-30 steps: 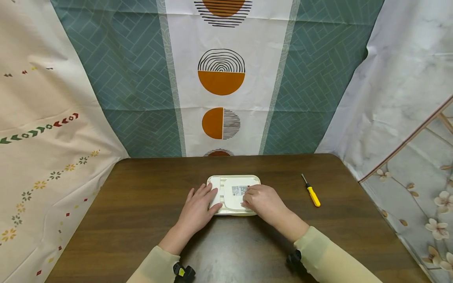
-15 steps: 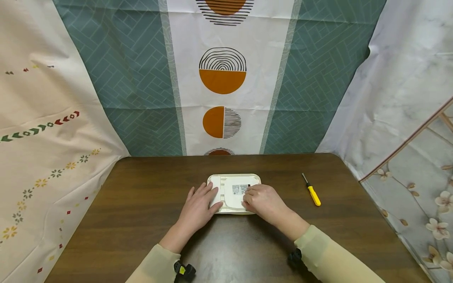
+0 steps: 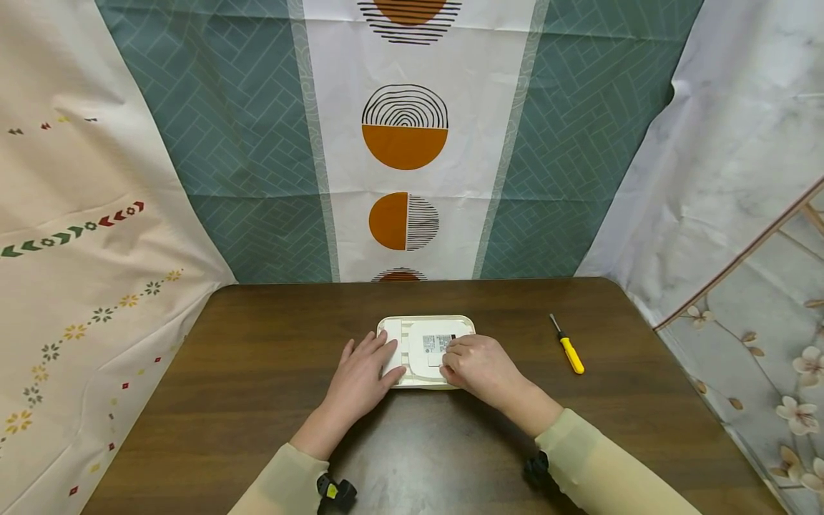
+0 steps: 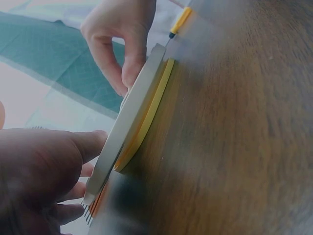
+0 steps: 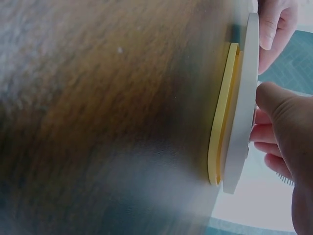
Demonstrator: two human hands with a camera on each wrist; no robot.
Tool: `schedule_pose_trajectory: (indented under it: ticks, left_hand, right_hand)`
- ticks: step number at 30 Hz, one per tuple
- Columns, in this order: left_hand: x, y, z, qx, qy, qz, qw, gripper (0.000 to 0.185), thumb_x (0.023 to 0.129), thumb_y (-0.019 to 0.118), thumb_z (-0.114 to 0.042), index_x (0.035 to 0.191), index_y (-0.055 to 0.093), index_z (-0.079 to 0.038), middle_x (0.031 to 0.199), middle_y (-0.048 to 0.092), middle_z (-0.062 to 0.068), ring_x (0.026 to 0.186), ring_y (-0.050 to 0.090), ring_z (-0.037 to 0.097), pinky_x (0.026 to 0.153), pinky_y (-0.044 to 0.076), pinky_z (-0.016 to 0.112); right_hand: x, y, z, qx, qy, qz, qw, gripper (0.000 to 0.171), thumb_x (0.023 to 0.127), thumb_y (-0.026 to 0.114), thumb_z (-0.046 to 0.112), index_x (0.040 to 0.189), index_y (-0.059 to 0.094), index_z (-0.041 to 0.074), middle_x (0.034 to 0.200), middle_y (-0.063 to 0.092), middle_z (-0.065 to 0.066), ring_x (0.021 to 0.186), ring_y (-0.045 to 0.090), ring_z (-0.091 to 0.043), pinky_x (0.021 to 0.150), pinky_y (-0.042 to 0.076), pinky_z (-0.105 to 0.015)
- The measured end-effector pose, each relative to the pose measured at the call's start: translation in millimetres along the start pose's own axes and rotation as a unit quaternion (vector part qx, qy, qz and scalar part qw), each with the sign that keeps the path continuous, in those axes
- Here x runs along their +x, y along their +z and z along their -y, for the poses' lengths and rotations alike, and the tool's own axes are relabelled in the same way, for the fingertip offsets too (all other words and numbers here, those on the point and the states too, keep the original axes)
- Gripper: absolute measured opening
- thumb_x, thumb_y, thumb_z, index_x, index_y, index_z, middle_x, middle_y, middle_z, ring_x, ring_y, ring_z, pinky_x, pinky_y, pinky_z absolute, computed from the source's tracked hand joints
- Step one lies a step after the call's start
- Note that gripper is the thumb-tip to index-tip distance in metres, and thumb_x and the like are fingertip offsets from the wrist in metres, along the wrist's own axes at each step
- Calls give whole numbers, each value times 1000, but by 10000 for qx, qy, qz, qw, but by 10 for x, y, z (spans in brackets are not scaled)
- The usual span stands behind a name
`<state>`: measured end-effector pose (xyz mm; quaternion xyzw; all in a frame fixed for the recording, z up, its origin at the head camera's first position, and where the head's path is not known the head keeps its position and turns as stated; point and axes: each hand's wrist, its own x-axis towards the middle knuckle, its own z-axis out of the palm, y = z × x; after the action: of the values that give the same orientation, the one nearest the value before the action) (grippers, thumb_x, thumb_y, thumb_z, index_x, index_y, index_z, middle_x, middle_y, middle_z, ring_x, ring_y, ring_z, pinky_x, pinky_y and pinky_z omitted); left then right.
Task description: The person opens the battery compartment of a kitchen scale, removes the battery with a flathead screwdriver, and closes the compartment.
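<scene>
A flat white device [image 3: 418, 372] with rounded corners and a printed label [image 3: 438, 343] lies on the table, its labelled side up. In the wrist views its yellow lower part [image 4: 151, 117] shows beneath the white body [image 5: 242, 112]. My left hand [image 3: 362, 375] rests on the device's left end, fingers spread and fairly straight. My right hand [image 3: 479, 366] is bent over the right part, thumb and fingers pinching a small white cover [image 4: 124, 101] below the label. The fingers hide most of that cover. A small square outline shows beside the right thumb.
A screwdriver [image 3: 569, 350] with a yellow handle lies on the dark wooden table [image 3: 257, 343] to the right of the device. Patterned cloths [image 3: 270, 143] hang behind the table and along both sides.
The square outline beside the right thumb shows more distinctly now. Both hands keep nearly the same places on the device, and the head view has shifted slightly.
</scene>
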<state>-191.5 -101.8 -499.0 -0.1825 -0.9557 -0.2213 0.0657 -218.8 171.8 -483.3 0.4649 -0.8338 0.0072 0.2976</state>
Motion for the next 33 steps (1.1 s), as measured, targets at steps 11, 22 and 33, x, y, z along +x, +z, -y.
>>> schedule_pose_trajectory:
  ticks: [11,22,33]
  left_hand:
    - [-2,-3,4,-9,-10,-6,10000,57,107,76,-38,154,66,-7,164,54,19,156,44,43,126,26,71]
    - [0,-4,3,-17,-37,51,10000,59,106,77,-40,155,65,-9,165,53,18,157,43,43,127,24,72]
    - [-6,5,4,-34,-9,-6,10000,59,106,78,-40,154,66,-8,165,54,19,157,44,42,126,25,72]
  right_hand:
    - [-8,4,2,32,47,-75,10000,15,84,87,12,74,75,13,83,79,4,84,76,-15,85,64,-34]
    - [-19,22,10,40,41,-153,9999,17,84,86,11,74,74,12,84,79,2,84,77,-16,83,64,-34]
    - [-40,53,7,63,321,-353,9988,9,84,86,9,79,79,10,85,80,2,83,78,-15,82,64,-34]
